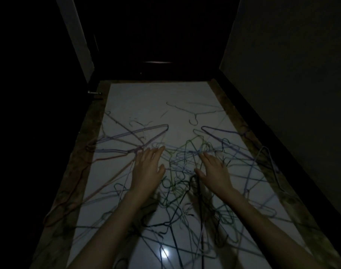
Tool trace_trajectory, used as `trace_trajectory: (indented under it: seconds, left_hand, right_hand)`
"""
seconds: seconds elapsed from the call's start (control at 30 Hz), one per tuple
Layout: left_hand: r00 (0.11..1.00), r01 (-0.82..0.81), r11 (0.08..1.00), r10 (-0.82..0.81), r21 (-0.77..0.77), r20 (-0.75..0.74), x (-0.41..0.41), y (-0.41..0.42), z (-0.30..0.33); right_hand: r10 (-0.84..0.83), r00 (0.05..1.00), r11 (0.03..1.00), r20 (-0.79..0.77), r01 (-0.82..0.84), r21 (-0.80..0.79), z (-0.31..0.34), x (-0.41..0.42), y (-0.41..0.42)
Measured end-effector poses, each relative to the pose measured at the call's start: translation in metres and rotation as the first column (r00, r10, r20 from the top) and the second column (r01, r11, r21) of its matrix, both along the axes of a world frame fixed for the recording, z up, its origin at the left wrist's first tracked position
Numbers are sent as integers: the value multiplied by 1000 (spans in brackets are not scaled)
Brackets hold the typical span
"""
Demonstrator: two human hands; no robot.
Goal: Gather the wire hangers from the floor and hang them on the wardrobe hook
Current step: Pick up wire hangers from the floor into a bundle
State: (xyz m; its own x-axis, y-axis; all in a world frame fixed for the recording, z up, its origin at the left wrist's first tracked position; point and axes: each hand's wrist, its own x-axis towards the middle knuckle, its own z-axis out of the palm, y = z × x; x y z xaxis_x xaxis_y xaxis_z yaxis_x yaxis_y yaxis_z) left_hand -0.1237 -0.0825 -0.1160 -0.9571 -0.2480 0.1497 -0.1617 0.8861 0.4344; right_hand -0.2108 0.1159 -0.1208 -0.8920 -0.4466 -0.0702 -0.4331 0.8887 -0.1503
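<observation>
Barely begun: hangers strewn across the floor.
Left hand flat, fingers spread, holding nothing; right hand likewise (wires tangle beneath); better to sweep them inward, hooks aligned, before lifting.

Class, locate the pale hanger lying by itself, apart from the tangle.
In the head view, the pale hanger lies on the white floor beyond both hands, right of centre, hook pointing toward the tangle.

Two hands, tangled wire hangers too many to count
</observation>
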Motion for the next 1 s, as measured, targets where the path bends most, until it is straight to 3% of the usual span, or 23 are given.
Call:
trace_trajectory:
  seconds: [0.27,0.47,1.0]
  left_hand:
    - [992,46,997,-52,54,119,35,24,-64]
    - [975,207,978,-209,24,81,36,50,-99]
    - [969,225,955,-240,193,58,44,98,-123]
  right_hand:
    - [-32,995,995,99,41,-87,-68,33,27]
    - [-43,985,989,165,66,-135,-106,51,66]
    - [-177,951,909,255,257,-328,-141,68,124]
